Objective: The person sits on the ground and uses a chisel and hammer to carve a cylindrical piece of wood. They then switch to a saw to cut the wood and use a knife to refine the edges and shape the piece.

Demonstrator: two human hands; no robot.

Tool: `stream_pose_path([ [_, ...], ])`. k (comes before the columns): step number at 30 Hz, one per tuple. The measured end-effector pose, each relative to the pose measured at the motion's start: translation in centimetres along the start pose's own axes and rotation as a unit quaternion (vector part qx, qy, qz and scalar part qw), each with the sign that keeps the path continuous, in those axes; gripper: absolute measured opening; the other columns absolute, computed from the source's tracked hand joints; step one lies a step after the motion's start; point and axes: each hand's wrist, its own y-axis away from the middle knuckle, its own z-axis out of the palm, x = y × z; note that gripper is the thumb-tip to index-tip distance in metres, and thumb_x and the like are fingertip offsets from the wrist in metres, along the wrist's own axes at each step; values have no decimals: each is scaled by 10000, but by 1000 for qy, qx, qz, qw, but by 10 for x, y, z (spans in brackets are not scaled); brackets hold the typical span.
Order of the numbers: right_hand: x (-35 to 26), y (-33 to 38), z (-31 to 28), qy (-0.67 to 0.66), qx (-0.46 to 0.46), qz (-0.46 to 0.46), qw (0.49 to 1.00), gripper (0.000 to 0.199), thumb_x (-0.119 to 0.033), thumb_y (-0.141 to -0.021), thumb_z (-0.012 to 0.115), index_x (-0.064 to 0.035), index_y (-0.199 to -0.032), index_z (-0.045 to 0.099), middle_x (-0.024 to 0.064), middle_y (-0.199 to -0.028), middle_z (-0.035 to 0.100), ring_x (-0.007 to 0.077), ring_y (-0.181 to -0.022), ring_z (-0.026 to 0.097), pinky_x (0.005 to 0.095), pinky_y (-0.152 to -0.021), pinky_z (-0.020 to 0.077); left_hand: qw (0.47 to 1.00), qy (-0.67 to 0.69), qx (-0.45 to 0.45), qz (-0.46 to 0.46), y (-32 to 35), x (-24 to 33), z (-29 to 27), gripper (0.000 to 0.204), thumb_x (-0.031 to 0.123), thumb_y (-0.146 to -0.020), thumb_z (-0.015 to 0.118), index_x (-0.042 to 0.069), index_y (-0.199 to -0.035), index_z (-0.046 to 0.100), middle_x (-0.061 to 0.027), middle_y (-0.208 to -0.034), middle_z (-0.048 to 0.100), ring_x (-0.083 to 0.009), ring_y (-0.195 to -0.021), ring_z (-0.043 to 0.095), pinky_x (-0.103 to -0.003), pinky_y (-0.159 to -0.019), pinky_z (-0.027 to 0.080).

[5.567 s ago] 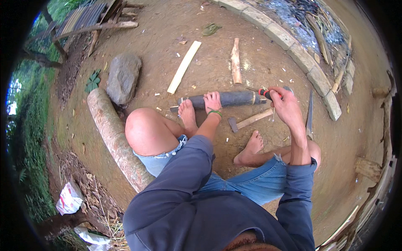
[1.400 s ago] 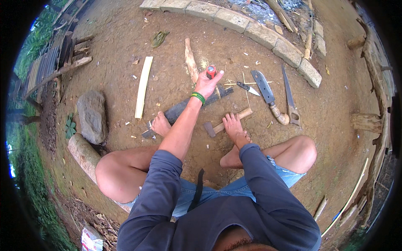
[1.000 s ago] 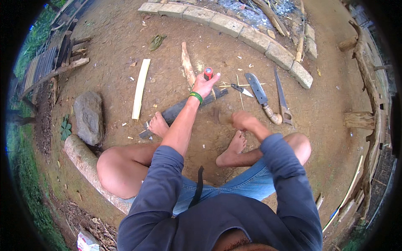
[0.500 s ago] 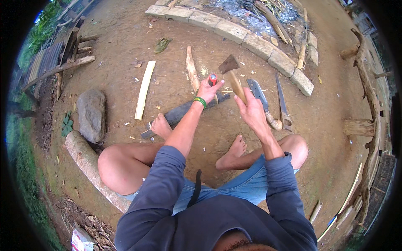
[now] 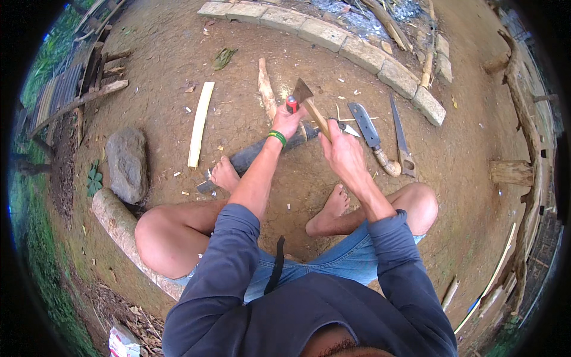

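My left hand (image 5: 288,122) is wrapped round an upright tool with a red and black handle (image 5: 292,105). Its metal cap faces up; the lower end is hidden, so its kind cannot be told. My right hand (image 5: 344,152) grips the wooden shaft of a hatchet (image 5: 318,119). The hatchet head is right beside the red handle's top; whether they touch cannot be told. Below my left hand lies a long dark piece of wood (image 5: 253,156), with my left bare foot (image 5: 225,174) against it. A small knife (image 5: 350,129) lies just past my right hand.
A broad-bladed knife (image 5: 365,125) and a handsaw (image 5: 399,134) lie to the right. A pale wood strip (image 5: 201,125), a stick (image 5: 265,86) and a large stone (image 5: 126,165) are to the left. Stone blocks (image 5: 321,33) edge an ash pit ahead.
The hatchet and my right hand have moved left, bringing its head next to the red handle. My left hand has shifted slightly left. The small knife beyond my right hand now shows.
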Motion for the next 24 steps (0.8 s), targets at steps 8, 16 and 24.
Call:
stream_pose_path([
  [8,-48,3,-62,-187,235,-100,948,375,-120,-923,661,-28,-1253,509,229,-740,659,417,-693,681,429,-557,500,987,-152,-39,17,13,-2,-1,312,240,-874,760,67,-764,524,71,-693,453,-77,-674,383,-273,-622,395],
  [16,-19,27,-48,-120,114,-7,986,327,-157,-915,666,-32,-1194,550,233,-724,650,425,-708,673,452,-573,495,980,-173,-94,9,20,6,5,310,251,-874,759,70,-763,533,74,-688,462,-73,-659,388,-268,-608,381],
  [24,-68,25,-89,-204,274,-116,933,408,-105,-909,673,-50,-1281,515,218,-811,683,391,-721,701,404,-582,524,989,-135,-56,-7,26,-2,-10,275,232,-863,770,74,-779,562,73,-706,512,-61,-667,432,-253,-622,400],
])
